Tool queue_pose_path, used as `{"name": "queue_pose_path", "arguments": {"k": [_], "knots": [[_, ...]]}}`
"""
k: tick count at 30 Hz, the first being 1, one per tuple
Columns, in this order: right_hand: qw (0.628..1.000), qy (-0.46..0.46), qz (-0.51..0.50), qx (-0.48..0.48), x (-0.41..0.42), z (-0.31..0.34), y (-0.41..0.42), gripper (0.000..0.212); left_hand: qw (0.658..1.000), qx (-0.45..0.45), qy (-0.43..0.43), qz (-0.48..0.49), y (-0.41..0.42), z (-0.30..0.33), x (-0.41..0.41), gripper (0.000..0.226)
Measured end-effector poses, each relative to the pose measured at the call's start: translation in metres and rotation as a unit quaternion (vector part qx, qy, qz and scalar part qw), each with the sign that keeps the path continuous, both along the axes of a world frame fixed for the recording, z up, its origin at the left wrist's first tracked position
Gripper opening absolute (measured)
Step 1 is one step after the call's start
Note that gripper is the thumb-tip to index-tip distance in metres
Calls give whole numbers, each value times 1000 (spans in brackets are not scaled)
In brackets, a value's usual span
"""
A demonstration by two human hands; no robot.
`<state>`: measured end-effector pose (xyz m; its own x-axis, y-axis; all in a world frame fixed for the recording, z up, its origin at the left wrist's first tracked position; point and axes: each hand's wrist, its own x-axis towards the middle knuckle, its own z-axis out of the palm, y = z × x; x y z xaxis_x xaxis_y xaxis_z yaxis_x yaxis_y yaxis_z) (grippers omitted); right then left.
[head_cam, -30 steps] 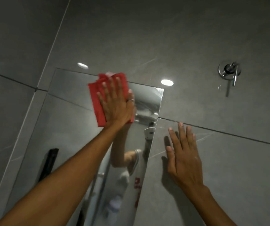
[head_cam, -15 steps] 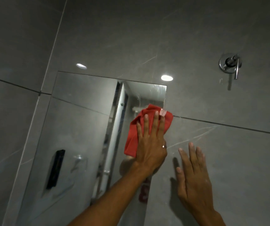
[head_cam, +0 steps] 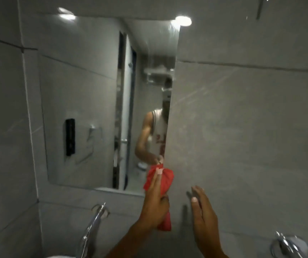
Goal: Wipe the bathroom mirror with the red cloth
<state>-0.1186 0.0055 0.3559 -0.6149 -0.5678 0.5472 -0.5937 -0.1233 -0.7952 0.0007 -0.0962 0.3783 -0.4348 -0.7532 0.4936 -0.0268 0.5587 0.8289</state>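
Observation:
The rectangular bathroom mirror (head_cam: pixel 86 101) is set into the grey tiled wall and reflects a person in a white top. My left hand (head_cam: pixel 156 205) grips the red cloth (head_cam: pixel 165 180) at the mirror's lower right corner, with the cloth bunched and hanging down past the mirror's bottom edge. My right hand (head_cam: pixel 204 215) is just right of it, fingers apart, held at or just off the grey wall tile, holding nothing.
A chrome tap (head_cam: pixel 91 226) juts out below the mirror at lower left. A chrome wall fitting (head_cam: pixel 287 246) sits at lower right. A white basin rim shows at the bottom edge. Grey tiled wall (head_cam: pixel 242 127) fills the right side.
My left hand has swept the red cloth from the mirror's top down its right side to the lower right corner. My right hand slid down the wall. The view tilted downward.

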Motion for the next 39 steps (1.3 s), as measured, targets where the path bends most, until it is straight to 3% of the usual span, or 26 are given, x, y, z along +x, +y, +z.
{"name": "queue_pose_path", "arguments": {"k": [1, 2, 3, 4, 6, 7, 10, 12, 14, 18, 24, 27, 29, 31, 34, 36, 39], "knots": [[995, -90, 22, 47, 3, -21, 9, 23, 990, 128, 53, -39, 10, -13, 4, 70], [978, -173, 56, 99, 8, -35, 15, 22, 955, 259, 112, -93, 16, -22, 9, 53], [952, -249, 97, 146, 13, -46, 23, 30, 912, 355, 158, -131, 24, -31, 11, 40], [919, -331, 130, 168, 18, -59, 31, 41, 850, 451, 213, -172, 35, -41, 12, 46], [827, -516, 181, 127, 28, -76, 42, 53, 759, 549, 280, -208, 56, -63, 12, 44], [791, -571, 195, 102, 33, -86, 47, 58, 744, 561, 296, -208, 69, -74, 13, 36], [748, -629, 204, 60, 35, -104, 56, 68, 785, 534, 226, -218, 93, -102, 15, 43], [748, -628, 205, 69, 33, -117, 65, 69, 748, 581, 222, -230, 98, -127, 20, 43], [757, -620, 174, 108, 29, -137, 78, 64, 749, 598, 212, -192, 97, -157, 24, 48], [764, -610, 129, 168, 15, -187, 103, 54, 799, 579, 50, -155, 100, -204, 21, 65], [756, -592, 34, 278, -13, -261, 124, 32, 817, 543, -170, -98, 100, -282, 2, 83], [750, -583, 33, 312, -30, -307, 120, 26, 807, 544, -208, -97, 97, -326, -15, 92], [752, -577, 38, 318, -41, -333, 113, 29, 800, 553, -217, -86, 90, -352, -28, 97], [760, -541, 53, 356, -47, -355, 104, 46, 799, 555, -223, -63, 86, -373, -38, 96], [745, -460, 26, 482, -47, -380, 105, 65, 789, 545, -283, -13, 95, -391, -40, 73], [769, -405, 40, 493, -35, -375, 109, 70, 817, 477, -325, -15, 107, -380, -36, 62], [875, -211, 32, 434, -17, -335, 102, 74, 913, 251, -321, 1, 118, -338, -23, 64]]}}
